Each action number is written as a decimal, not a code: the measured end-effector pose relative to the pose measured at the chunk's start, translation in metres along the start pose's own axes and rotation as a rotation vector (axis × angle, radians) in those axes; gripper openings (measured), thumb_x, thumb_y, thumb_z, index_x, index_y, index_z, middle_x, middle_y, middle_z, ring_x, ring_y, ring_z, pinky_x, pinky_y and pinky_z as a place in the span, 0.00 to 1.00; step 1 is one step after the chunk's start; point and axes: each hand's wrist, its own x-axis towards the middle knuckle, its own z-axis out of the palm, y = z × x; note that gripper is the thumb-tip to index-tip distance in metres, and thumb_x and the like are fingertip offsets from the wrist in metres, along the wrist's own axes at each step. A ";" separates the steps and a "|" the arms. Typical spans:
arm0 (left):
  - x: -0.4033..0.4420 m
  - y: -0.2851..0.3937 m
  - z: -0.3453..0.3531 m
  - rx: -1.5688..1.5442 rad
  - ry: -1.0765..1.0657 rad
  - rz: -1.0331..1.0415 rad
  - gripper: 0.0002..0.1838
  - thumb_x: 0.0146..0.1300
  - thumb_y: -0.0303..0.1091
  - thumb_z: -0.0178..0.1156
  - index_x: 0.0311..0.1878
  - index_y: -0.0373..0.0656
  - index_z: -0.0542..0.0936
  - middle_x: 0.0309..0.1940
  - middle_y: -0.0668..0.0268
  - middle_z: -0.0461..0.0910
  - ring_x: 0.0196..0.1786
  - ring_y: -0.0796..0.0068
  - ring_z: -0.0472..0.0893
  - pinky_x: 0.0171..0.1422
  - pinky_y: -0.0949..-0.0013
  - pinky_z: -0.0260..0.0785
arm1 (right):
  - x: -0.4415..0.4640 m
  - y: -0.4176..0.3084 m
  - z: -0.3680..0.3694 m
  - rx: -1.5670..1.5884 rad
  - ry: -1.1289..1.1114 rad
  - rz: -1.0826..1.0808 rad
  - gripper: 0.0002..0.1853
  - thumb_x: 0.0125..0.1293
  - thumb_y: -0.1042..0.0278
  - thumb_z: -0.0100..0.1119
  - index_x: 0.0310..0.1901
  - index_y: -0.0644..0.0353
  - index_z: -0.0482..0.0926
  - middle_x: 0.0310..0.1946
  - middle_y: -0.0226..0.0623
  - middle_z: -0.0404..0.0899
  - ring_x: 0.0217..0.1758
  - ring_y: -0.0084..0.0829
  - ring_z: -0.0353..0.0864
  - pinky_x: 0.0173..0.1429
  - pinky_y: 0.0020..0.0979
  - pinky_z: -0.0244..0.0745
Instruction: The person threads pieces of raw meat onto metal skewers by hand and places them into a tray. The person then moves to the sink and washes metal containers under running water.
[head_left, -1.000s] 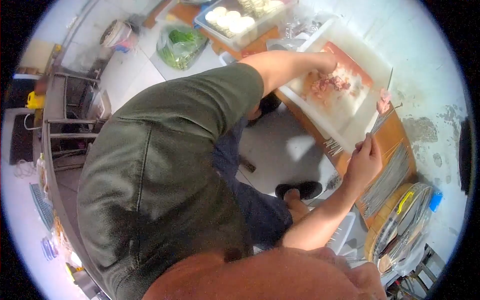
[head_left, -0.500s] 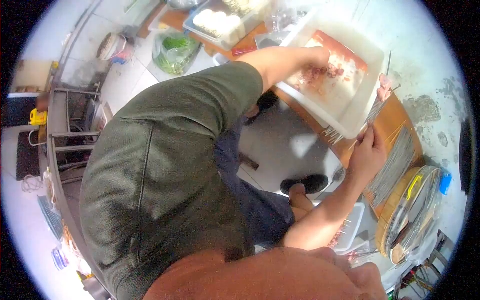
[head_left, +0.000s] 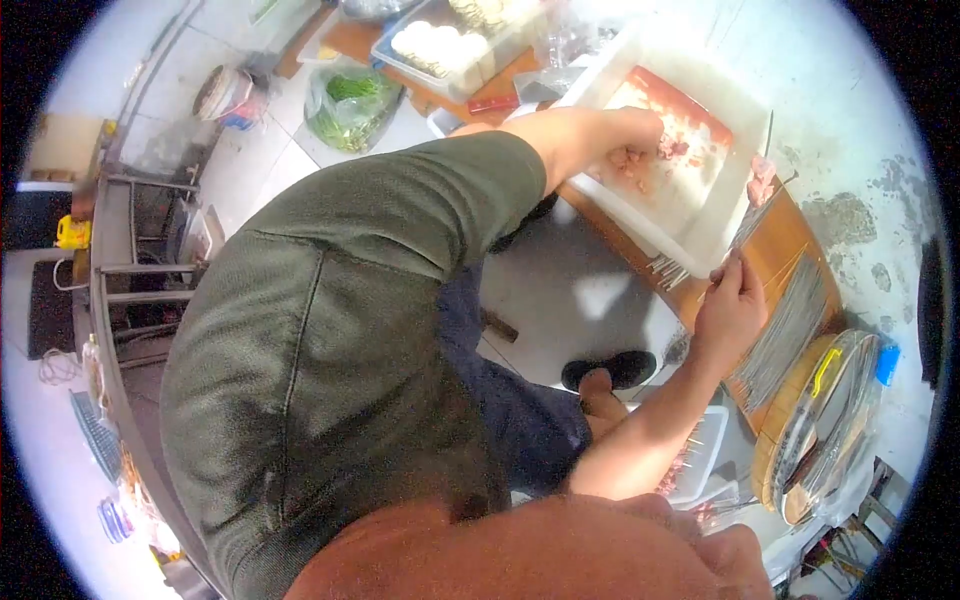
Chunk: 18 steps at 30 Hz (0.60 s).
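My right hand is closed around the lower end of a thin skewer, its tip pointing up and away. Pink pieces of meat are threaded on it, near the right rim of a white plastic tub. My left hand reaches into that tub, over small chunks of raw meat. Its fingertips are hidden, so I cannot see whether they pinch a chunk. Inside, the meat lies on a pale surface with a reddish strip along one side.
Many bare skewers lie on the wooden table right of my right hand. Beyond are a round basket, a lower tray of skewered meat, a red-handled knife, a bin of white items and bagged greens.
My left hand has shifted slightly right and down within the tub, and the meat chunks beneath it are spread differently. My right hand keeps its grip, moving slightly left.
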 end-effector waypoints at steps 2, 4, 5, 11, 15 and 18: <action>0.006 -0.007 -0.002 0.032 0.001 0.016 0.14 0.51 0.39 0.67 0.35 0.38 0.86 0.35 0.53 0.85 0.38 0.57 0.84 0.44 0.58 0.75 | 0.000 -0.002 -0.002 0.012 -0.001 0.013 0.13 0.67 0.67 0.57 0.46 0.65 0.84 0.23 0.33 0.79 0.28 0.22 0.78 0.36 0.27 0.72; 0.013 -0.018 -0.004 0.090 0.009 0.038 0.14 0.50 0.39 0.68 0.35 0.37 0.86 0.35 0.54 0.85 0.38 0.57 0.84 0.44 0.58 0.76 | 0.002 0.002 -0.001 0.031 -0.004 0.017 0.13 0.67 0.67 0.56 0.46 0.66 0.84 0.23 0.33 0.79 0.28 0.22 0.77 0.36 0.27 0.72; 0.014 -0.023 -0.009 0.168 0.016 0.097 0.15 0.51 0.40 0.68 0.35 0.37 0.86 0.35 0.53 0.85 0.38 0.57 0.84 0.45 0.58 0.76 | 0.003 0.003 0.001 0.042 -0.009 0.016 0.13 0.67 0.67 0.56 0.46 0.66 0.84 0.23 0.33 0.79 0.28 0.22 0.77 0.36 0.27 0.72; 0.000 -0.024 -0.005 -0.046 0.076 -0.019 0.15 0.53 0.44 0.65 0.37 0.42 0.86 0.36 0.55 0.85 0.41 0.58 0.84 0.45 0.59 0.76 | 0.002 -0.001 0.007 -0.009 -0.062 0.009 0.13 0.67 0.68 0.56 0.46 0.68 0.84 0.24 0.32 0.79 0.29 0.22 0.77 0.36 0.26 0.72; -0.009 -0.012 0.008 -0.099 0.161 -0.038 0.15 0.54 0.42 0.65 0.41 0.45 0.86 0.40 0.59 0.85 0.43 0.61 0.85 0.46 0.59 0.76 | 0.002 0.003 0.008 0.042 -0.053 -0.005 0.13 0.68 0.67 0.56 0.46 0.68 0.84 0.24 0.32 0.79 0.29 0.22 0.77 0.36 0.26 0.72; 0.017 -0.020 0.009 0.096 0.066 0.036 0.14 0.55 0.38 0.63 0.43 0.44 0.86 0.42 0.60 0.85 0.43 0.62 0.85 0.46 0.60 0.76 | 0.003 0.008 0.007 0.087 -0.047 0.034 0.14 0.68 0.66 0.56 0.46 0.67 0.84 0.24 0.32 0.79 0.28 0.22 0.77 0.36 0.26 0.72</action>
